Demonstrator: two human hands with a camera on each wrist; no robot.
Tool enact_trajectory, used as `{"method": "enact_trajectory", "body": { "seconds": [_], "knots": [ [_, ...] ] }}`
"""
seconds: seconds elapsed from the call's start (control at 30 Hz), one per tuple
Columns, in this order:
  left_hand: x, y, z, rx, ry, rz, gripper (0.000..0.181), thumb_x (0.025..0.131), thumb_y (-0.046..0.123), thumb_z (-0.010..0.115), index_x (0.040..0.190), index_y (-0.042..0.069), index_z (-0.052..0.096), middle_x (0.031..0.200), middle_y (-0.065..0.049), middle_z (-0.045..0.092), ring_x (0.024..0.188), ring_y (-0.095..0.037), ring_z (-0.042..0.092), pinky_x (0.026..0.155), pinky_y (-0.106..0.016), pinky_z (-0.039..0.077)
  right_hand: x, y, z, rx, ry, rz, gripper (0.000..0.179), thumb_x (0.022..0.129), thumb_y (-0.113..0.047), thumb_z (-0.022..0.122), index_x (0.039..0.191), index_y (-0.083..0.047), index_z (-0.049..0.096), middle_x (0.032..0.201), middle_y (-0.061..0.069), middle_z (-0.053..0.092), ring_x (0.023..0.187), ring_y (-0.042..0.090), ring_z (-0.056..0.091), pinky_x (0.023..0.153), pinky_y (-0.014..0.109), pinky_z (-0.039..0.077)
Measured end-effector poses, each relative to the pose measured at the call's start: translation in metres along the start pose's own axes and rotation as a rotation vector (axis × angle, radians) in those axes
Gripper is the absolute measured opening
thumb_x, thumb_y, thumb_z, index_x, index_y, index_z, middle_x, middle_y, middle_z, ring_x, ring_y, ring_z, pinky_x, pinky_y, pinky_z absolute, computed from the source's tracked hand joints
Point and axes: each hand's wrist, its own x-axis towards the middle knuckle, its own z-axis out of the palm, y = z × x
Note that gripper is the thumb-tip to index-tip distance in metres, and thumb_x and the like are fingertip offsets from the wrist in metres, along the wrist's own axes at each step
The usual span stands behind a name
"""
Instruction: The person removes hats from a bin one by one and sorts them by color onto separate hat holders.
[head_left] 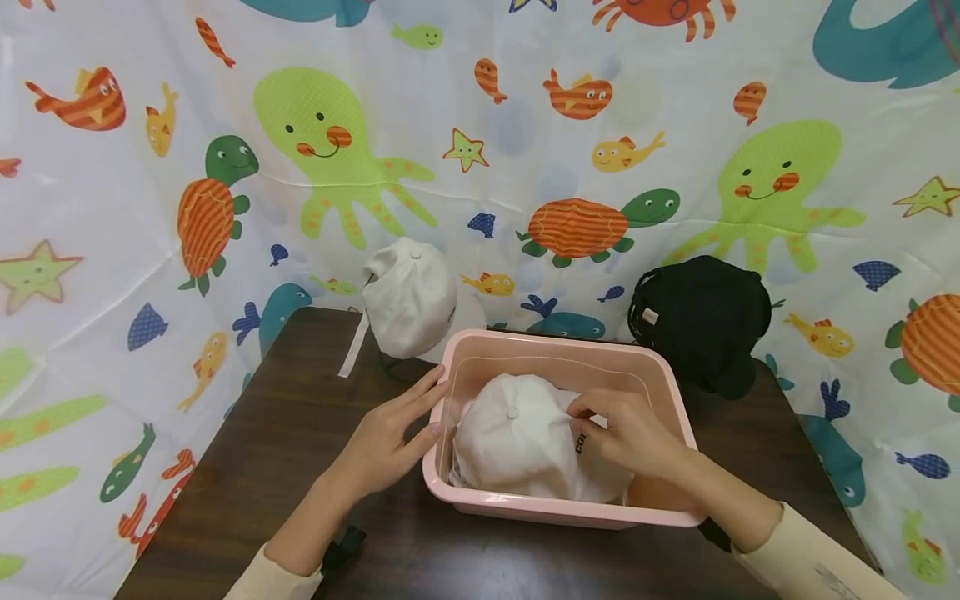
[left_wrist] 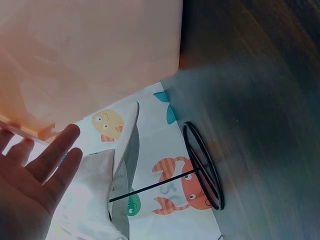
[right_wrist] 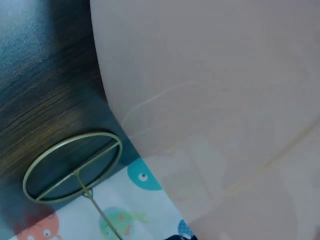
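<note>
A pink plastic basin [head_left: 570,510] stands on the table, with a white baseball cap [head_left: 517,425] lying inside it, crown up. Dark lettering shows on the cap's front, partly covered by my right hand [head_left: 626,429]. That hand reaches over the basin and pinches the cap where crown and brim meet, thumb and fingertips together. My left hand [head_left: 393,437] rests its extended fingers on the basin's left rim. In the left wrist view, the fingers [left_wrist: 55,152] lie along the rim, fairly straight. The right wrist view shows the basin's outer wall [right_wrist: 210,100] but not the hand.
Behind the basin at left, another white cap [head_left: 412,300] hangs on a black wire stand [left_wrist: 202,165]. A black cap [head_left: 701,317] is at the back right, near a round-based wire stand [right_wrist: 75,167]. A sea-animal curtain [head_left: 465,75] backs the dark wooden table [head_left: 247,492].
</note>
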Motion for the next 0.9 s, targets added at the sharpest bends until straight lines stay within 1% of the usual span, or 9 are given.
{"method": "enact_trajectory", "body": {
  "seconds": [0.23, 0.33, 0.43, 0.53, 0.6, 0.8, 0.9],
  "knots": [
    [0.000, -0.001, 0.000, 0.007, 0.006, 0.001, 0.055, 0.101, 0.024, 0.066, 0.152, 0.006, 0.056, 0.164, -0.005, 0.043, 0.140, -0.030, 0.054, 0.105, -0.054, 0.050, 0.004, -0.007, -0.011, -0.060, 0.056, -0.072, 0.035, 0.074, 0.015, 0.084, 0.097, -0.011, 0.077, 0.092, -0.004, 0.075, 0.079, 0.010, 0.067, 0.073, 0.032, 0.063],
    [0.000, -0.001, 0.001, 0.008, 0.005, -0.004, 0.055, 0.100, 0.023, 0.067, 0.152, 0.007, 0.056, 0.164, -0.005, 0.043, 0.140, -0.029, 0.054, 0.106, -0.054, 0.050, 0.007, -0.009, -0.018, -0.080, 0.083, -0.083, 0.037, 0.072, 0.016, 0.085, 0.097, -0.010, 0.077, 0.092, -0.003, 0.075, 0.079, 0.012, 0.067, 0.072, 0.031, 0.062],
    [0.000, -0.001, 0.001, 0.006, 0.001, -0.011, 0.056, 0.099, 0.023, 0.068, 0.152, 0.007, 0.056, 0.164, -0.004, 0.043, 0.141, -0.028, 0.054, 0.106, -0.053, 0.050, 0.010, -0.012, -0.025, -0.077, 0.100, -0.085, 0.038, 0.072, 0.018, 0.084, 0.097, -0.009, 0.077, 0.091, -0.003, 0.075, 0.078, 0.012, 0.067, 0.074, 0.026, 0.061],
    [0.000, 0.000, 0.001, 0.007, -0.001, -0.011, 0.056, 0.099, 0.022, 0.067, 0.152, 0.007, 0.056, 0.164, -0.005, 0.044, 0.141, -0.029, 0.054, 0.106, -0.053, 0.050, 0.012, -0.015, -0.031, -0.061, 0.104, -0.081, 0.038, 0.071, 0.020, 0.084, 0.096, -0.009, 0.078, 0.092, -0.002, 0.075, 0.078, 0.012, 0.068, 0.077, 0.018, 0.058],
    [0.000, 0.000, 0.001, 0.007, -0.002, -0.011, 0.055, 0.100, 0.022, 0.067, 0.152, 0.006, 0.056, 0.164, -0.005, 0.044, 0.141, -0.029, 0.053, 0.106, -0.053, 0.050, 0.013, -0.017, -0.036, -0.067, 0.106, -0.077, 0.038, 0.072, 0.020, 0.083, 0.096, -0.008, 0.078, 0.092, -0.002, 0.076, 0.079, 0.012, 0.069, 0.078, 0.015, 0.057],
    [0.000, 0.000, 0.001, 0.000, 0.002, -0.011, 0.054, 0.101, 0.023, 0.065, 0.152, 0.007, 0.055, 0.164, -0.005, 0.043, 0.141, -0.029, 0.053, 0.106, -0.054, 0.050, 0.019, -0.025, -0.050, -0.132, 0.123, -0.043, 0.038, 0.073, 0.017, 0.084, 0.100, -0.009, 0.080, 0.097, -0.001, 0.078, 0.081, 0.013, 0.071, 0.077, 0.022, 0.060],
    [0.000, 0.000, 0.001, 0.000, -0.003, -0.016, 0.055, 0.101, 0.024, 0.065, 0.153, 0.008, 0.055, 0.164, -0.004, 0.043, 0.142, -0.028, 0.053, 0.106, -0.054, 0.050, 0.021, -0.029, -0.056, -0.136, 0.139, -0.027, 0.038, 0.074, 0.018, 0.084, 0.100, -0.009, 0.080, 0.097, 0.000, 0.078, 0.080, 0.012, 0.069, 0.078, 0.018, 0.058]
  ]
}}
